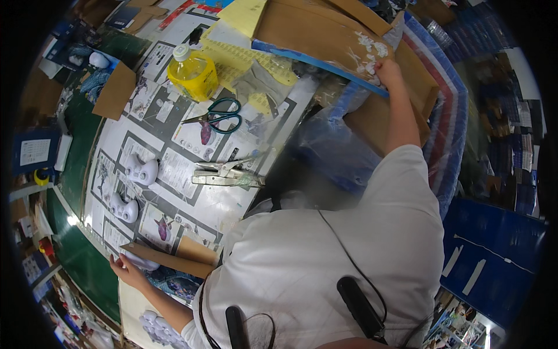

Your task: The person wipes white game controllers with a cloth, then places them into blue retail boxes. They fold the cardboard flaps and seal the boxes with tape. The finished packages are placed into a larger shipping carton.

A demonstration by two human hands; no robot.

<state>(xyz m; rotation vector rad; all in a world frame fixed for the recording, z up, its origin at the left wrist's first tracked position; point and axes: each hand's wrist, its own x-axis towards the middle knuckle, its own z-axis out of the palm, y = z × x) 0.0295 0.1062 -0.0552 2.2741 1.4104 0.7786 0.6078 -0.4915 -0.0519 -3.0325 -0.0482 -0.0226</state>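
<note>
My right hand [388,72] reaches far right into a shallow cardboard tray [314,35] with a blue edge. Its fingers are drawn together at a pile of small white pieces [367,51]; what they pinch is too small to make out. At the lower left, my left hand [128,272] has its fingers apart beside a white game controller [141,259]. A brown cardboard flap [168,260] partly hides that controller. Two more white game controllers, one upper [141,170] and one lower [124,207], lie on the printed sheets farther up the table.
On the table are a yellow-liquid bottle [193,72], green-handled scissors [216,119], metal pliers [226,174] and a grey cloth [258,87]. Clear plastic and a blue-and-red striped box edge [447,104] surround the tray. Several white rounded parts [160,328] sit at the lower left.
</note>
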